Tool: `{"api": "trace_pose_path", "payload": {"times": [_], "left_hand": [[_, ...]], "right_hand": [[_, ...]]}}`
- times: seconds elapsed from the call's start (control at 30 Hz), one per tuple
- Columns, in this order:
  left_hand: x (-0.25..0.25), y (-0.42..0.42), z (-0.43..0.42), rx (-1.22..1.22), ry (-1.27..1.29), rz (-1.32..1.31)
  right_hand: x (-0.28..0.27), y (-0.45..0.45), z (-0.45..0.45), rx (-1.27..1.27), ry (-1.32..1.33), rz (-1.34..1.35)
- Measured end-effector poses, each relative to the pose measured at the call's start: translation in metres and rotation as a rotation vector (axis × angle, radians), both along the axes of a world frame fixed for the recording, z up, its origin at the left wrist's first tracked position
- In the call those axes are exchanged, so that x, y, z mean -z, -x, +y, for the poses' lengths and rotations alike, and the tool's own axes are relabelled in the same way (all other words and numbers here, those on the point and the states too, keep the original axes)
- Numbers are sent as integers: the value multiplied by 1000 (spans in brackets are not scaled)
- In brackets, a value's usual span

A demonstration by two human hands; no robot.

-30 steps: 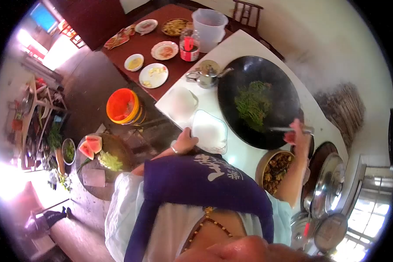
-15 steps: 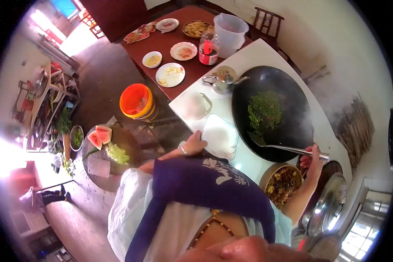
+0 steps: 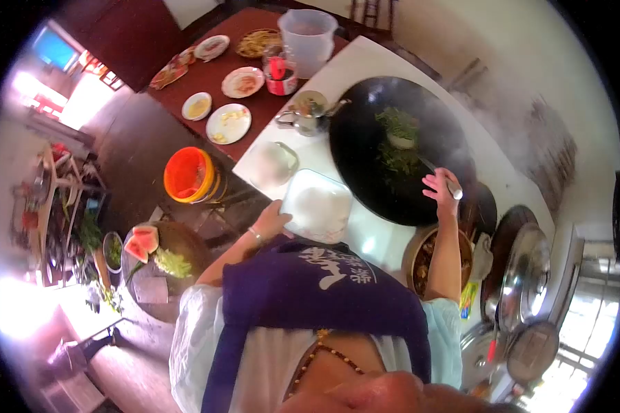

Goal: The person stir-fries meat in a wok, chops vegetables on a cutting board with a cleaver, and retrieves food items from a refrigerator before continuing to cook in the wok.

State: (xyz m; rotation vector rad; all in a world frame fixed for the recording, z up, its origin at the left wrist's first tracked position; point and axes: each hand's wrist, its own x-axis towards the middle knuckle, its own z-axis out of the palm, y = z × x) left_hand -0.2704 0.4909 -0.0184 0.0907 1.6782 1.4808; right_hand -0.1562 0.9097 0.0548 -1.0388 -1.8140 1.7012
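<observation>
My right hand (image 3: 442, 186) holds the handle end of a metal wok spatula (image 3: 427, 164), its fingers partly spread around it. The spatula blade is among chopped green vegetables (image 3: 398, 124) in a large black wok (image 3: 365, 179), and steam rises from them. My left hand (image 3: 272, 219) is closed at the counter edge, against the left side of a white rectangular dish (image 3: 317, 206). Whether it grips the dish or the edge I cannot tell. A whitish container with a handle (image 3: 272, 164) and a metal teapot (image 3: 310, 113) stand beyond the dish.
Right of me are a bowl of dark cooked food (image 3: 437, 265) and metal lids (image 3: 525, 275). A red table (image 3: 179, 107) holds plates, a bottle (image 3: 280, 76) and a translucent pitcher (image 3: 308, 41). To the left are an orange bucket (image 3: 189, 175) and a round board (image 3: 193, 251) with watermelon and a cleaver.
My right hand has moved forward and left, pushing the spatula blade farther into the wok and among the greens. My left hand stays beside the dish. The view has shifted.
</observation>
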Motion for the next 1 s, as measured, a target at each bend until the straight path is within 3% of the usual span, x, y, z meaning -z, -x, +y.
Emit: {"api": "trace_pose_path", "payload": {"times": [0.17,0.33,0.47,0.57,0.63,0.67,0.77,0.87,1.0], "left_hand": [[15,-11,0,-55,-97,-86],[28,-18,8,-91,-157,-125],[32,-18,17,-122,-171,-138],[39,-14,18,-135,-160,-126],[39,-12,17,-159,-144,-127],[40,-10,16,-144,-109,-98],[49,-6,10,-92,-1,-46],[54,5,5,-31,64,-39],[57,8,-1,-14,-5,-59]], "right_hand": [[-106,-43,2,-106,-91,-225],[-151,-61,-10,-111,-217,-421],[-78,-32,9,21,-151,-252],[-22,-2,45,-121,-222,18],[-12,22,54,-214,-297,42],[-12,32,54,-258,-333,54],[-11,52,42,-585,-1023,49],[-25,46,18,-980,-1105,-131],[-53,15,-19,-1080,-1104,-325]]}}
